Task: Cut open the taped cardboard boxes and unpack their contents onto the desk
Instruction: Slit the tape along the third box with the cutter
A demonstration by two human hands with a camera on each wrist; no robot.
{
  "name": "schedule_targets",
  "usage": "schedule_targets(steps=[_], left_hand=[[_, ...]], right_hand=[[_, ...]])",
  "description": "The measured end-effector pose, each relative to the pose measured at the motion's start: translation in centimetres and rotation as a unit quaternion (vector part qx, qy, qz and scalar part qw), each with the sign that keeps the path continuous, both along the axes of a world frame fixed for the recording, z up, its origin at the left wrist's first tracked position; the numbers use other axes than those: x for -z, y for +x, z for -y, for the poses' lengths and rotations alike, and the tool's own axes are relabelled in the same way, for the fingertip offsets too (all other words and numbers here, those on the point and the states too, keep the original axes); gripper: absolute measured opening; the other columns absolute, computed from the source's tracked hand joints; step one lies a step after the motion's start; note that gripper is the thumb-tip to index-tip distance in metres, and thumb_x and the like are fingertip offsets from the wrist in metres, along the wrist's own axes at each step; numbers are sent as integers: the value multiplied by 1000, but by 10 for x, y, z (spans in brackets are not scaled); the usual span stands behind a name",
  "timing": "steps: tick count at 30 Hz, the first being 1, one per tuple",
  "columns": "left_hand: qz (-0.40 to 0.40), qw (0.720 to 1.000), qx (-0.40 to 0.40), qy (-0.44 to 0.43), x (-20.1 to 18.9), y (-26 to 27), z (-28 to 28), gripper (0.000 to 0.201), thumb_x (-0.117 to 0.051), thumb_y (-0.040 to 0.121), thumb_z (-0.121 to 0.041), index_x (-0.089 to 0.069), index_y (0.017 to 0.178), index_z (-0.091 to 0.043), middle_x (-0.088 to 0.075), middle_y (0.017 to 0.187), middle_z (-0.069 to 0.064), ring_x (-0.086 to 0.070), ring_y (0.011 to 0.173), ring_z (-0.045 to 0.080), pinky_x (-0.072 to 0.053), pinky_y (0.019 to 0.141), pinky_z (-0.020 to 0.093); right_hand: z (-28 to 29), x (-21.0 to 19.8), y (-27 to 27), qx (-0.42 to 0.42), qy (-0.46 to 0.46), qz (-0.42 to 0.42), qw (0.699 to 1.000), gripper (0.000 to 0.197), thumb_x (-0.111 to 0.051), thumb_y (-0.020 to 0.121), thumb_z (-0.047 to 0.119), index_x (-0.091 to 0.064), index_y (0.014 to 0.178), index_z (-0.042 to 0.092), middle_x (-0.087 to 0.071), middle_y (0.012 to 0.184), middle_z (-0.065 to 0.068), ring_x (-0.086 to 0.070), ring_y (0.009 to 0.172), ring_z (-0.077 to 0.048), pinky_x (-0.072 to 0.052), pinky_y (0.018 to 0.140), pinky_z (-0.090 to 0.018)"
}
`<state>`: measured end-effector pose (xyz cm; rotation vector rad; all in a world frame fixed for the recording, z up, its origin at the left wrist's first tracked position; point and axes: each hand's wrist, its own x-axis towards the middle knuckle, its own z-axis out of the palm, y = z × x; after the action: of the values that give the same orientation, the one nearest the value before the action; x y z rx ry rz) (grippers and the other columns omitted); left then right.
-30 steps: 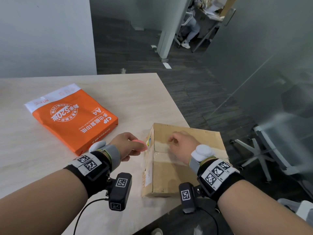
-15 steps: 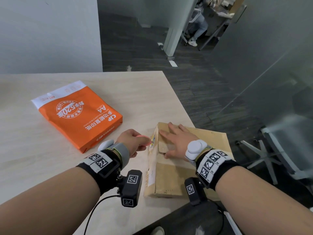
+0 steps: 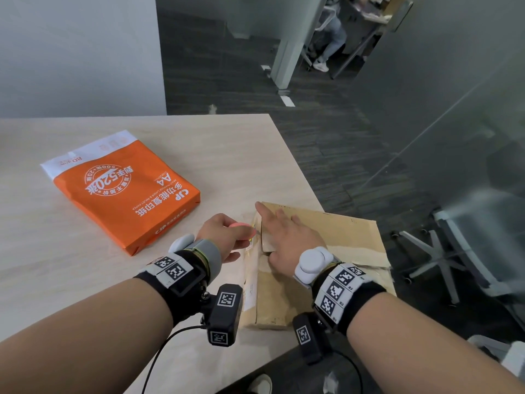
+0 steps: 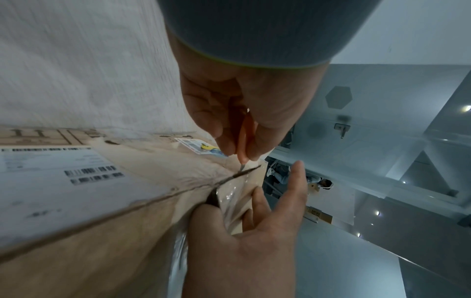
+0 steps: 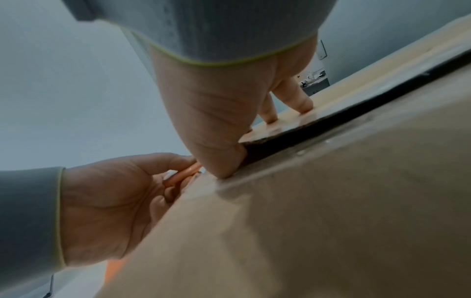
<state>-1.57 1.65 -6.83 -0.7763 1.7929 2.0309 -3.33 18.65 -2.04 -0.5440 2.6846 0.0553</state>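
Note:
A taped cardboard box lies at the desk's right edge, partly overhanging it. My right hand presses flat on its top flap with straight fingers, its thumb at the dark gap between the flaps. My left hand pinches a small pink cutter against the box's upper left edge. In the left wrist view the cutter's blade tip touches the clear tape at the seam of the box. In the right wrist view the cutter sits just left of my right hand.
An orange ream of A4 paper lies on the wooden desk, left of the box. A shipping label covers the box's side. An office chair stands on the floor to the right. A seated person is far behind.
My right hand went from a curled fist on the box top to flat, spread fingers nearer its left edge. My left hand brought the cutter up against that edge.

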Motion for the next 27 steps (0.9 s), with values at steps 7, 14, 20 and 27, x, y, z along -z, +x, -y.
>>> schedule_targets(steps=[7,14,20,27], left_hand=[[-10,998,54,-17,-2,0,-4,33,-84,75,-22,-57,92,-16,-79,85,5,-76,74,13,-53,59,29],[-6,996,89,-24,-2,-3,-1,32,-85,76,-16,-56,91,-14,-77,80,7,-72,65,14,-52,54,26],[1,985,166,-37,2,7,0,32,-83,73,-12,-59,93,-15,-77,76,4,-71,64,14,-50,54,26],[15,996,71,-49,22,11,39,35,-89,76,-24,-67,103,-19,-79,92,3,-76,79,12,-53,57,27]], right_hand=[[-4,-7,-6,-17,10,12,1000,103,-56,84,22,17,151,51,-15,168,-9,-31,147,-41,-47,104,-48],[-12,-21,-15,-27,-2,34,999,99,-61,81,31,7,149,56,-33,163,-2,-60,119,-31,-50,81,-33],[-15,-33,-18,3,-38,43,998,98,-69,82,36,-6,155,53,-62,117,10,-51,83,-17,-36,71,-24],[-16,-24,-15,-12,-20,26,999,81,-66,87,41,-20,154,47,-38,159,11,-58,124,-23,-48,93,-29]])
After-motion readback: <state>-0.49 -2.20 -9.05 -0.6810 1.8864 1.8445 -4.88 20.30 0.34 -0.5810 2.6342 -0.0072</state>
